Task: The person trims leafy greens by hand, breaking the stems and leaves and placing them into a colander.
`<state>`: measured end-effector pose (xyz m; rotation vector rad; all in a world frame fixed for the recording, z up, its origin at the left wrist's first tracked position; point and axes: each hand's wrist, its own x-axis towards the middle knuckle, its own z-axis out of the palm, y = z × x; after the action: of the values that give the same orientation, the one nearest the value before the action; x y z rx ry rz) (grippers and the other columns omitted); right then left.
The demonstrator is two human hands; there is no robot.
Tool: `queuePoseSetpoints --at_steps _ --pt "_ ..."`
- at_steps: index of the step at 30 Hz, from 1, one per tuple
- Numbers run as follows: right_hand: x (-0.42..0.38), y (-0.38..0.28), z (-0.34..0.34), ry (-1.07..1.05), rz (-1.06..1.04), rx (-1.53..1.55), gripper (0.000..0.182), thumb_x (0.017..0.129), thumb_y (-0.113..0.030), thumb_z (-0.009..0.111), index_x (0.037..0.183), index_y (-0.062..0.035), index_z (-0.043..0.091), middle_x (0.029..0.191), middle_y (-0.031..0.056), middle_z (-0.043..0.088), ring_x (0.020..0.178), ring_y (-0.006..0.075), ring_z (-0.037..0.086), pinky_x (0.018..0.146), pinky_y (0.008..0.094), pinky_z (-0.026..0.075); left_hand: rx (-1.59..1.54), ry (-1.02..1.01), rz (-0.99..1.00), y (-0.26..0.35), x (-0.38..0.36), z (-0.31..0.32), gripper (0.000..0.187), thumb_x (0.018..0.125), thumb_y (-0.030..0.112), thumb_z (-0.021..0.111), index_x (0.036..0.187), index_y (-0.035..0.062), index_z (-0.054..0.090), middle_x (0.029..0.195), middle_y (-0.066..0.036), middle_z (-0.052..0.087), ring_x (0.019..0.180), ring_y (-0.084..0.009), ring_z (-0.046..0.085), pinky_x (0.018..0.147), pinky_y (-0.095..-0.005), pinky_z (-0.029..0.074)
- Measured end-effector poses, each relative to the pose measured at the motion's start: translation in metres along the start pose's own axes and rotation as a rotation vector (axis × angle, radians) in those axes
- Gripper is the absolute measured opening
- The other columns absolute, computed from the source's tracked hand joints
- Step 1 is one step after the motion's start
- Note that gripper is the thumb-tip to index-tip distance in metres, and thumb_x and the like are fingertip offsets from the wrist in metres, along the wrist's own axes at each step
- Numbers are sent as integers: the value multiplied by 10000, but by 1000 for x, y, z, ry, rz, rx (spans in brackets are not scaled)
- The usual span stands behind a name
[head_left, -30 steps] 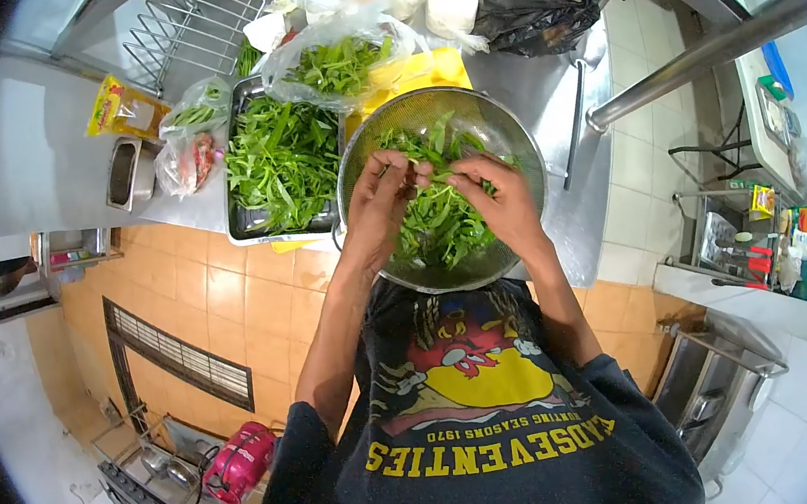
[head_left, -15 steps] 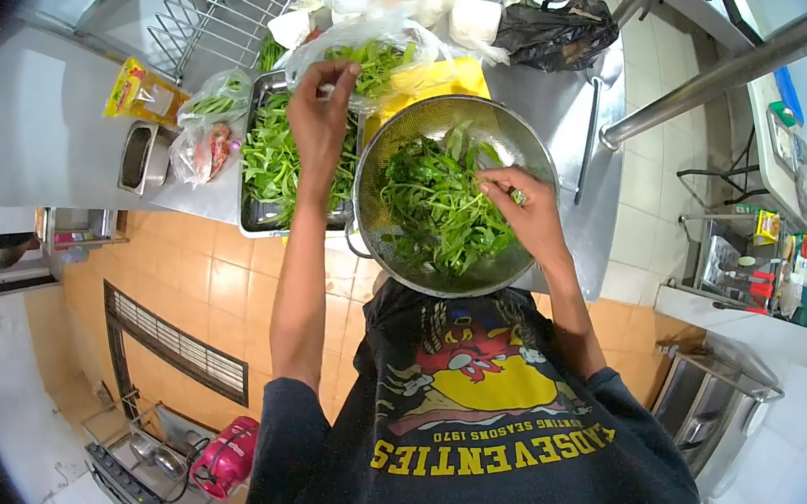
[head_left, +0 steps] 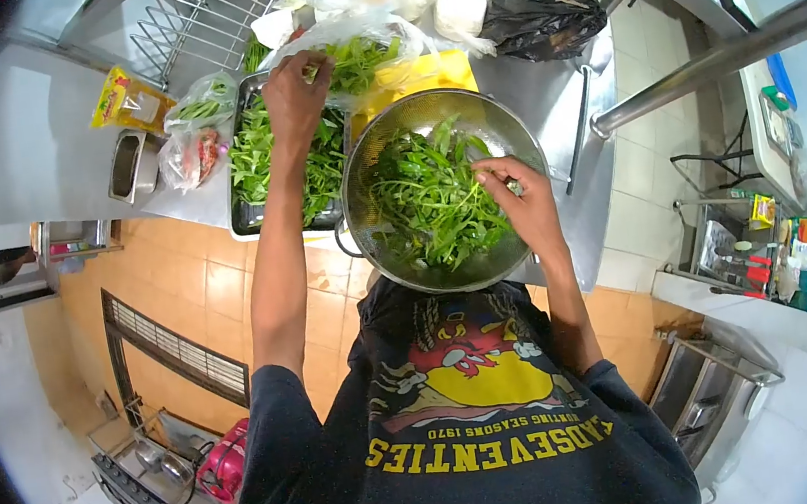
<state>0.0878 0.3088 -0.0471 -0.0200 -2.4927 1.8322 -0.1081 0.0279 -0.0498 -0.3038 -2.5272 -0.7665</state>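
Note:
A mesh colander (head_left: 350, 173) full of leafy greens (head_left: 433, 203) stands close against my body. Over its right side, my right hand (head_left: 526, 199) is closed in a pinch, with a green stem at the fingertips. My left hand (head_left: 296, 102) is raised above a dark tray (head_left: 248, 216) that holds more leafy greens (head_left: 256, 159). Its fingers are curled together, and what they hold, if anything, is hidden. Just beyond it lies a clear plastic bag (head_left: 376, 26) with greens (head_left: 362, 61) showing.
A yellow sheet (head_left: 447, 70) lies behind the colander. Further back are a black plastic bag (head_left: 546, 18) and a wire rack (head_left: 194, 26). A small metal container (head_left: 133, 164) and bagged food (head_left: 190, 157) stand left. A metal pipe (head_left: 704, 69) crosses at right.
The view has shifted slightly. My left hand has moved a little left, its fingers more curled. A green piece that showed by my right fingers is out of sight, and those fingers point further left.

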Motion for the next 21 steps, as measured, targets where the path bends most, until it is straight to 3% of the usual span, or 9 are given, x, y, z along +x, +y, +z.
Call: queuePoseSetpoints --at_steps 5,8,11,14,17,21 --pt "2 -3 0 -25 24 -23 189 899 -127 659 1063 -42 698 932 50 690 810 113 590 745 257 475 15 -26 -48 -12 5 3 206 857 254 689 981 94 726 875 -105 714 779 -268 682 697 -383 526" --pt "0 -3 -1 -23 37 -24 189 900 -127 656 1065 -42 698 925 51 686 807 114 588 745 258 473 177 12 88 -20 3 4 232 874 250 666 1060 120 711 955 -105 711 845 -285 675 735 -394 522" --pt "-1 -3 -1 -19 61 -12 189 900 -126 658 1063 -40 698 910 52 680 795 114 579 740 257 470 215 -89 35 -14 -2 -4 317 872 227 651 1187 194 662 1101 -118 671 1016 -326 618 866 -448 449" --pt "1 -2 -1 -7 49 -11 190 896 -126 664 1060 -36 698 890 47 670 783 106 566 730 251 463 287 -65 77 -7 -6 -9 387 874 226 648 1256 173 614 1176 -136 648 1016 -360 615 859 -452 459" --pt "4 -5 0 33 30 8 186 890 -125 675 1047 -28 698 855 41 660 756 96 554 710 240 456 12 -86 74 12 -14 -10 349 907 276 647 1205 93 647 1082 -117 685 941 -284 647 827 -384 495" --pt "10 -3 4 105 -37 -25 173 874 -122 698 1008 -12 694 775 37 643 690 92 538 638 244 443 -577 -433 -242 82 -51 -28 305 932 260 636 1150 48 666 965 -100 704 898 -176 630 820 -316 475"
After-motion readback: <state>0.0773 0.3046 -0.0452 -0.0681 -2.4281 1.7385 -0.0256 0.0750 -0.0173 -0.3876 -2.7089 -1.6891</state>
